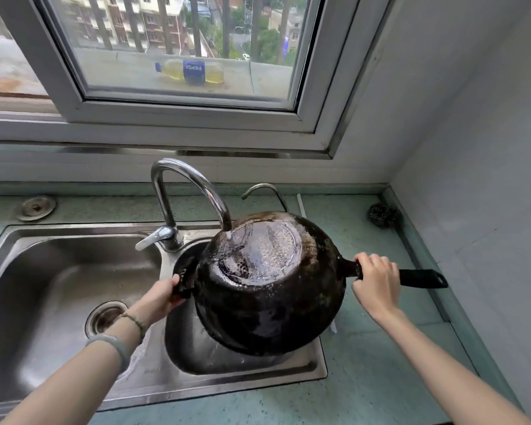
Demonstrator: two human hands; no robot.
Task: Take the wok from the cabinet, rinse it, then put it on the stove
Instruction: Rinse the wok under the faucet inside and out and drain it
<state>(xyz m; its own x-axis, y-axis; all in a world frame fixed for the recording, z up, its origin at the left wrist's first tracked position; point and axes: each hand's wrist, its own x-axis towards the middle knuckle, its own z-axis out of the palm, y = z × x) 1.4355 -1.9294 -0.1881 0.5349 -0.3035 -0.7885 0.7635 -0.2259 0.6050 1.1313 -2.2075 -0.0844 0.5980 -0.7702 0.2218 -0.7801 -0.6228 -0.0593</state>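
A black, sooty wok [267, 296] hangs upside down over the small right basin of the steel sink [307, 368]. Water runs from the curved tap [193, 182] onto its flat wet bottom. My left hand [163, 294] grips the short side handle at the wok's left edge. My right hand [377, 279] is closed around the long black handle [420, 279], which points right over the counter. The inside of the wok is hidden.
The large left basin [52, 289] with its drain lies to the left. A thin second spout [262, 190] stands behind the wok. A steel scouring ball [383, 214] sits in the counter's back right corner. A window with a bottle [190, 72] outside is above.
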